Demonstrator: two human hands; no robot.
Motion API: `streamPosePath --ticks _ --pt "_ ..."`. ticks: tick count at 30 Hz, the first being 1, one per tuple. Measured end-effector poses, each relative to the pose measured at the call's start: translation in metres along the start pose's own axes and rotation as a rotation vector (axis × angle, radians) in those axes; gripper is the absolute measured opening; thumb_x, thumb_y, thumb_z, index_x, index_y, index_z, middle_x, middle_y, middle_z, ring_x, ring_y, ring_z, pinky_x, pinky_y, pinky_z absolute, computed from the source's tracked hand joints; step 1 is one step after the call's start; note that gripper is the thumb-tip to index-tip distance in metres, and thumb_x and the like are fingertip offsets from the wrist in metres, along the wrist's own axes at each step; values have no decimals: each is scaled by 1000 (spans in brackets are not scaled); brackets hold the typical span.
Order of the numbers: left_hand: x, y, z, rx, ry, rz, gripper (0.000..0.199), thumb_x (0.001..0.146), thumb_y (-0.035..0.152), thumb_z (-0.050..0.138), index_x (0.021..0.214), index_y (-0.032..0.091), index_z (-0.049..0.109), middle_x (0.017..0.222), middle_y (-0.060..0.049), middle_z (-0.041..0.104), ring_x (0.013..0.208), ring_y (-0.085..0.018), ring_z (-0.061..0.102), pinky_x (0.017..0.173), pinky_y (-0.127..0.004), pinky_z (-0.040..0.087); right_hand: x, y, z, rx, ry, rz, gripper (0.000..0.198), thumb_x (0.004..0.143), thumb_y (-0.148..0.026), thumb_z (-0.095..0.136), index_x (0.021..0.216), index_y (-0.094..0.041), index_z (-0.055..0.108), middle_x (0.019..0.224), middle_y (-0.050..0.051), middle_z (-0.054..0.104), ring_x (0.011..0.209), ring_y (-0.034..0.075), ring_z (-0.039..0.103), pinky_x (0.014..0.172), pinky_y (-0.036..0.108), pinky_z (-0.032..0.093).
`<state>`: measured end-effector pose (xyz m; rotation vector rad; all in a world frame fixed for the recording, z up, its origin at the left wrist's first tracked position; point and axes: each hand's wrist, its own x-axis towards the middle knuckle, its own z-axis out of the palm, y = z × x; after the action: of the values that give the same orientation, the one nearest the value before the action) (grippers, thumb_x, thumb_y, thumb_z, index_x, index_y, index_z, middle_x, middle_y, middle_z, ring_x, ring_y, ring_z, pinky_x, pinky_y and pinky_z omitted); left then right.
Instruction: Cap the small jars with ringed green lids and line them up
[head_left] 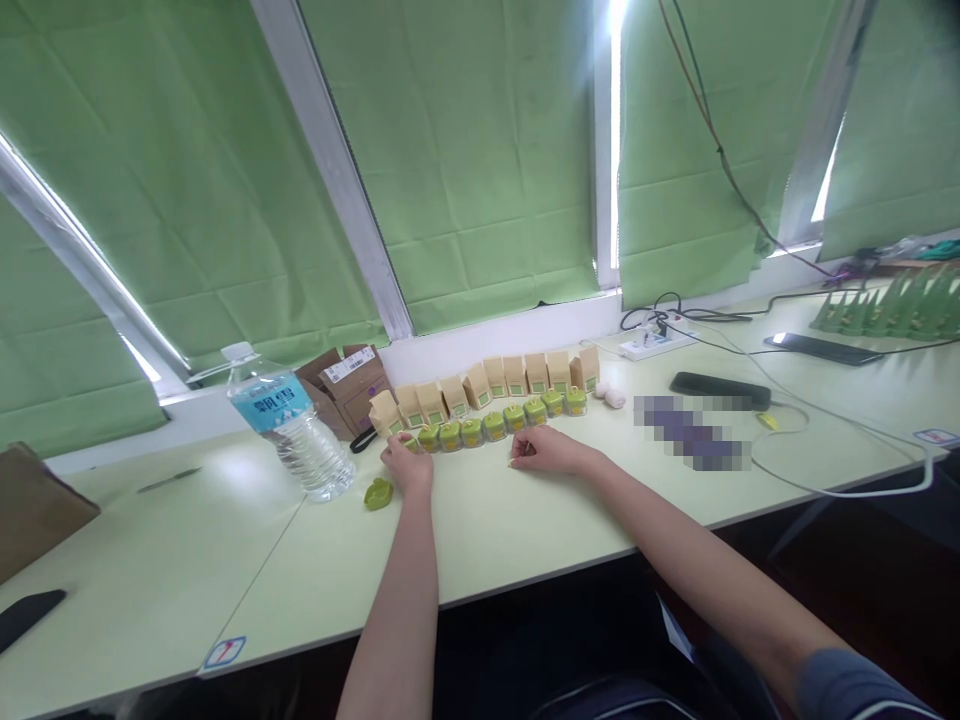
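Note:
A row of small clear containers with green lids (493,427) runs along the middle of the table. My left hand (409,468) is at its left end, fingers closed around the leftmost green-lidded container (407,440), which they partly cover. Just left of that hand a loose green lid-like piece (379,493) lies on the table. My right hand (551,450) rests in front of the row, fingers pinched together. A tiny yellowish tip shows at its fingertips, too small to name. Behind the containers stands a row of small kraft paper bags (514,376) with green labels.
A large water bottle (289,425) and an opened cardboard box (349,390) stand at the left. Pinkish rolls (613,397), a black phone-like device (720,390), a power strip (656,340) and a white cable (840,492) lie at the right. Green blinds hang behind.

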<state>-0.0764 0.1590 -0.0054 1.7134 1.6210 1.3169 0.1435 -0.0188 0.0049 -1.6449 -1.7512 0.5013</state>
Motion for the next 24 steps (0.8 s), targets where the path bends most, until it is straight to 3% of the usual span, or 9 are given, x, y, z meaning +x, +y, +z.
streamPosePath --ticks 7,12,15,20,24 --pt "-5 9 -4 21 38 38 37 70 3 61 103 20 60 129 -16 42 122 -31 48 99 -45 41 0 2 0 -11 -8 1 10 80 -28 69 85 -19 68 86 4 72 75 18 63 62 26 42" --pt "-1 14 -14 37 285 205 25 77 9 53 99 20 59 121 -12 51 126 -26 45 105 -41 38 0 5 0 -20 -31 5 13 81 -30 68 88 -19 68 88 4 72 76 17 63 63 25 42" --pt "3 12 -24 85 389 184 24 77 10 52 97 20 59 118 -12 53 125 -27 46 105 -42 38 -1 5 0 -17 -38 9 13 82 -31 67 88 -19 68 87 3 72 76 17 63 63 25 42" --pt "7 2 -29 175 264 20 22 73 15 60 94 21 59 118 -14 52 122 -33 47 104 -49 36 1 6 1 -16 -36 12 13 82 -31 68 88 -19 67 88 3 72 76 17 63 62 25 41" --pt "12 0 -24 33 175 65 24 75 15 55 98 20 57 107 -10 54 111 -27 53 97 -42 42 0 6 1 -4 -34 13 12 82 -30 68 87 -19 67 88 3 72 76 17 63 62 25 41"
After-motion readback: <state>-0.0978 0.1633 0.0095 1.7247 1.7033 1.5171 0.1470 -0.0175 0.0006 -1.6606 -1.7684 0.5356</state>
